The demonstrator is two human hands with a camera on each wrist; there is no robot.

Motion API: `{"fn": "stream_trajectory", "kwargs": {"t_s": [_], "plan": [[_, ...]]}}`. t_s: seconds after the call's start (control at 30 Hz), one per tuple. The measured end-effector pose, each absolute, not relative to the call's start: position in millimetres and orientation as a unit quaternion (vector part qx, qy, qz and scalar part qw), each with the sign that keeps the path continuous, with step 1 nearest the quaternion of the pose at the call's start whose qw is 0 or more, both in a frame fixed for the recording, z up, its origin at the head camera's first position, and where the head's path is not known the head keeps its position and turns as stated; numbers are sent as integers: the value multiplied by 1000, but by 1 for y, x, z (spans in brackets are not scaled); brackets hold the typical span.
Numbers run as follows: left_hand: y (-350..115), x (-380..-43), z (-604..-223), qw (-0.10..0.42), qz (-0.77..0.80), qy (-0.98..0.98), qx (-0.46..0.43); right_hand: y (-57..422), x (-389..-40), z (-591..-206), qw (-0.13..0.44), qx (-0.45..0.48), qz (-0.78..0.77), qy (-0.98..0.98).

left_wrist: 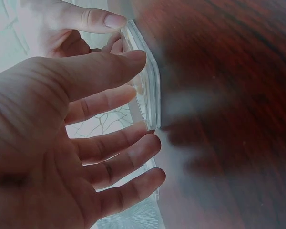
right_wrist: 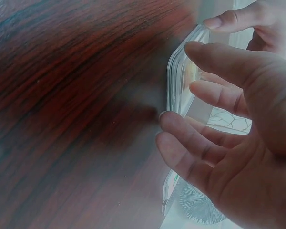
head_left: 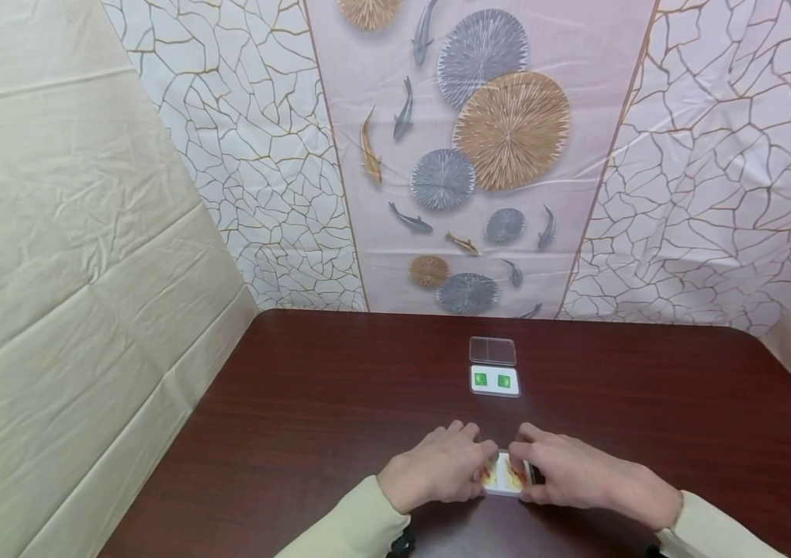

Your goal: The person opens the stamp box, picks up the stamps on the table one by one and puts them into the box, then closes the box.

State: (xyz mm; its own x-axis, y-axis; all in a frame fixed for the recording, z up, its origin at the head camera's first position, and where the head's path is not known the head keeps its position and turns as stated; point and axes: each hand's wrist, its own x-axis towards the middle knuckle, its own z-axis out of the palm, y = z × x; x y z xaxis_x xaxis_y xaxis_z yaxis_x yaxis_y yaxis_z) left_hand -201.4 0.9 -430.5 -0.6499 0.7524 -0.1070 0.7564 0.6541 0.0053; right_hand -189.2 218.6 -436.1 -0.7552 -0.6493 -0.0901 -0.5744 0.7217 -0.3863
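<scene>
A flat clear plastic case (head_left: 502,487) with two orange-and-yellow pictures on white lies on the table between the hands. My left hand (head_left: 440,465) grips its left end, thumb at the near edge and index finger over the top. At the right end, my right hand (head_left: 570,469) holds it the same way, covering part of the picture there. In the left wrist view the case's layered edge (left_wrist: 154,86) shows beside the thumb, and the other fingers are spread loosely. The right wrist view shows the clear rim (right_wrist: 174,78) by the right thumb and fingertips.
Farther back on the dark wood table (head_left: 340,387) lies a second clear case (head_left: 493,390), with two green squares on white. Its transparent lid (head_left: 492,350) lies flat just behind it. Patterned cloth (head_left: 465,194) hangs past the table's far edge.
</scene>
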Motion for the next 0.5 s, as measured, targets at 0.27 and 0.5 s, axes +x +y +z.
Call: {"fn": "stream_trajectory", "kwargs": {"t_s": [0.27,0.5], "plan": [[1,-202,-432,56,-23,908,414,219,-189,-437,109,-330,-172,922],[3,-209,-425,55,-22,906,419,222,-191,-434,84,-334,-172,923]]}}
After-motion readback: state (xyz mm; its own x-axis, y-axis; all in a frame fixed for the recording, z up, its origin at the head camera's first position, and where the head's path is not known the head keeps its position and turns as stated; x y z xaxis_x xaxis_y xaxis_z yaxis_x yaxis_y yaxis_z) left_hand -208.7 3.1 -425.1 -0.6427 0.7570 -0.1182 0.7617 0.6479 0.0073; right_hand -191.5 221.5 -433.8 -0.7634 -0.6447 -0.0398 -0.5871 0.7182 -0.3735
